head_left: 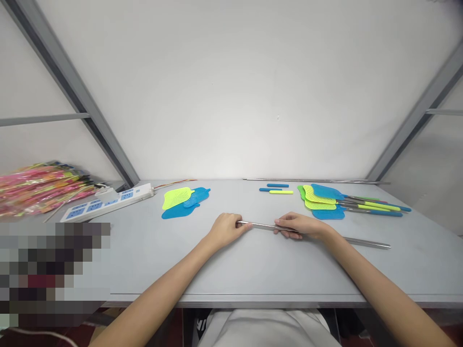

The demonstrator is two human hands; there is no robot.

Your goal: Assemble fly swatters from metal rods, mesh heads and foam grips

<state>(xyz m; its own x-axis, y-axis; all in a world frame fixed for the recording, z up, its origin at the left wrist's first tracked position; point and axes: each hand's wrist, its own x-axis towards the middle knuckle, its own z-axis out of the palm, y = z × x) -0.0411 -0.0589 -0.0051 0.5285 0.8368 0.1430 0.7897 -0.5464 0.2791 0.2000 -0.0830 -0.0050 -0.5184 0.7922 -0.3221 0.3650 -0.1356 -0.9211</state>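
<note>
A thin silvery metal rod (263, 225) runs between my two hands, low over the middle of the grey table. The fingers of my left hand (227, 226) are closed round its left end. Thumb and fingers of my right hand (293, 224) pinch it farther along. Beyond my right wrist a metal length (369, 243) shows, roughly in line; my forearm hides whether it is the same rod. Ahead of my left hand lie a yellow fly swatter head (177, 197) and blue fly swatter heads (179, 211), overlapping.
Fly swatters with handles (325, 197) lie piled at the right. Blue and yellow handle grips (281, 192) sit at the back, before long metal rods (314, 180) along the wall. At left are a power strip (112, 202) and plastic-wrapped colourful goods (43, 190). Grey posts (104, 144) frame the table.
</note>
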